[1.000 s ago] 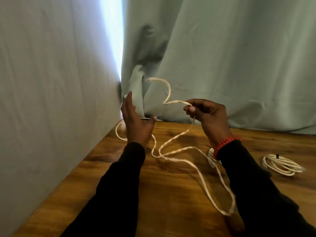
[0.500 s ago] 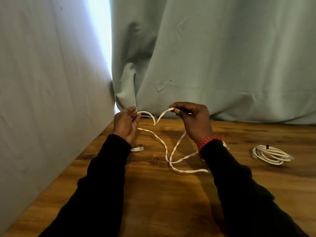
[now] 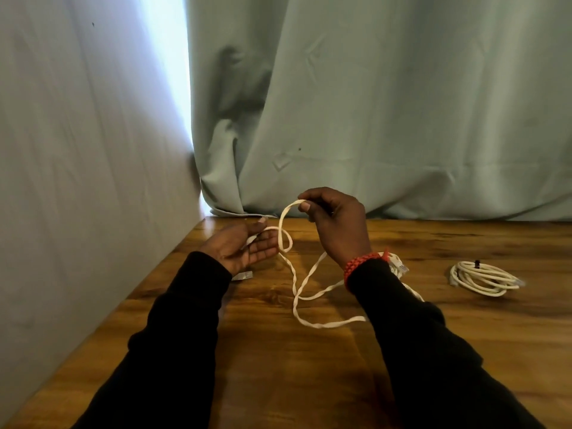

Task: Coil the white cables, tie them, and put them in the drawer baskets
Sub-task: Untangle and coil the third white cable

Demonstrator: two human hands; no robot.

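A flat white cable (image 3: 297,292) trails in loose loops over the wooden table (image 3: 278,366). My right hand (image 3: 335,224) pinches it between thumb and fingers and holds it above the table. My left hand (image 3: 244,246) lies palm up with straight fingers, and a small loop of the cable wraps round its fingertips. The cable's plug end (image 3: 243,276) peeks out under my left wrist. A coiled white cable (image 3: 483,278) with a dark tie lies on the table at the right. A second bundle (image 3: 397,267) is mostly hidden behind my right wrist.
Pale green curtains (image 3: 402,119) hang along the table's back edge, and a cloth wall (image 3: 77,181) closes off the left side. No drawer or basket is in view.
My left hand has let go its pinch and turned palm up. My right hand has carried the cable over it, forming a small loop round the left fingertips.
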